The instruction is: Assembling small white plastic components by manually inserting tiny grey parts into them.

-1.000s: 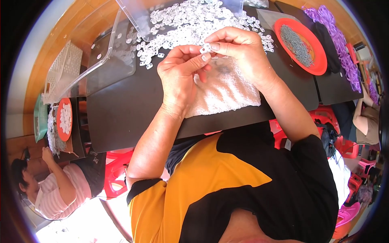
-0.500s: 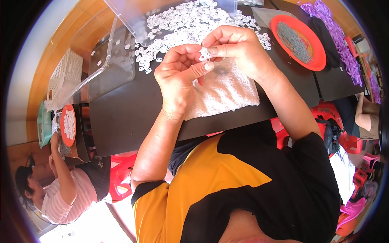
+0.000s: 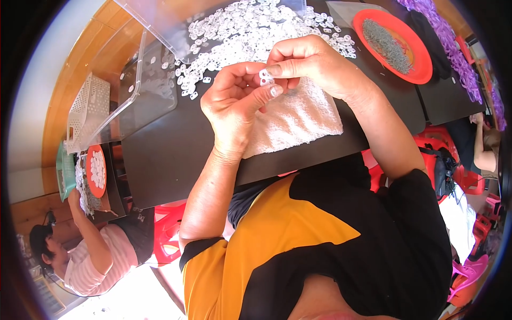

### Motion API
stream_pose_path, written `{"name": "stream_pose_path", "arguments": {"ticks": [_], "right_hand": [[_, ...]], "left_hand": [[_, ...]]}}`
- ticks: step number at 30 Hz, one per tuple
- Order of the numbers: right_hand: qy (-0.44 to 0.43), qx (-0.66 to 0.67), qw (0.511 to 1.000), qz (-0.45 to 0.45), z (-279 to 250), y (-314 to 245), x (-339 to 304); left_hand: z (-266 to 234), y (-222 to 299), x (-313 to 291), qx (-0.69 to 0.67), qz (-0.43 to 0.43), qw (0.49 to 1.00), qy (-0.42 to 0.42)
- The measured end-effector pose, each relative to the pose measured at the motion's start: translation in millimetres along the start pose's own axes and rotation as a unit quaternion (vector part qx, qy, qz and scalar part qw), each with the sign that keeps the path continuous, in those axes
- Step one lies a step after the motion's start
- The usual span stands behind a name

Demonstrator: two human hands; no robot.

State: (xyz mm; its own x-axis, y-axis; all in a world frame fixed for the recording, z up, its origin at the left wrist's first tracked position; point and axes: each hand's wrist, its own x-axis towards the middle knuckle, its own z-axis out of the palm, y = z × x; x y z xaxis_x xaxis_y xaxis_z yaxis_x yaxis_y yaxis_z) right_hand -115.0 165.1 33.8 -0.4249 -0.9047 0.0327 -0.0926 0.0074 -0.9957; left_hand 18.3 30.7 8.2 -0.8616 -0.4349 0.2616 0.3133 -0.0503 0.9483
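A small white plastic piece with two holes (image 3: pixel 265 78) is pinched between the thumb and fingers of my left hand (image 3: pixel 230 101). Thumb and forefinger of my right hand (image 3: pixel 316 65) close together at its upper edge; anything tiny between them is too small to make out. Both hands are above a white towel (image 3: pixel 306 122) spread on the dark table (image 3: pixel 176 160). Beyond them lies a loose heap of similar white pieces (image 3: pixel 240 40).
Thin grey metal pieces (image 3: pixel 385 45) fill part of an orange-red plate (image 3: pixel 425 69) at far right, with purple strips (image 3: pixel 440 32) beyond. A clear plastic bin (image 3: pixel 141 64) stands at far left. A co-worker (image 3: pixel 98 250) sits at the left beside another orange plate (image 3: pixel 89 181).
My right fingertips have shifted slightly on the white piece, and its two holes now show more plainly. The whole view has moved a little. The co-worker's arm has moved toward the green basket.
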Motion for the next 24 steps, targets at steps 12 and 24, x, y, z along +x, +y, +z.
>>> {"name": "stream_pose_path", "arguments": {"ticks": [12,24], "right_hand": [[-0.036,0.111,0.992,0.036,2.5,1.9,-3.0],[-0.073,0.199,0.977,0.035,8.5,3.9,-4.0]], "left_hand": [[5.7,4.8,-6.0,0.082,0.109,0.990,-0.037],[-2.6,-0.3,-5.2,0.089,0.157,0.982,-0.059]]}}
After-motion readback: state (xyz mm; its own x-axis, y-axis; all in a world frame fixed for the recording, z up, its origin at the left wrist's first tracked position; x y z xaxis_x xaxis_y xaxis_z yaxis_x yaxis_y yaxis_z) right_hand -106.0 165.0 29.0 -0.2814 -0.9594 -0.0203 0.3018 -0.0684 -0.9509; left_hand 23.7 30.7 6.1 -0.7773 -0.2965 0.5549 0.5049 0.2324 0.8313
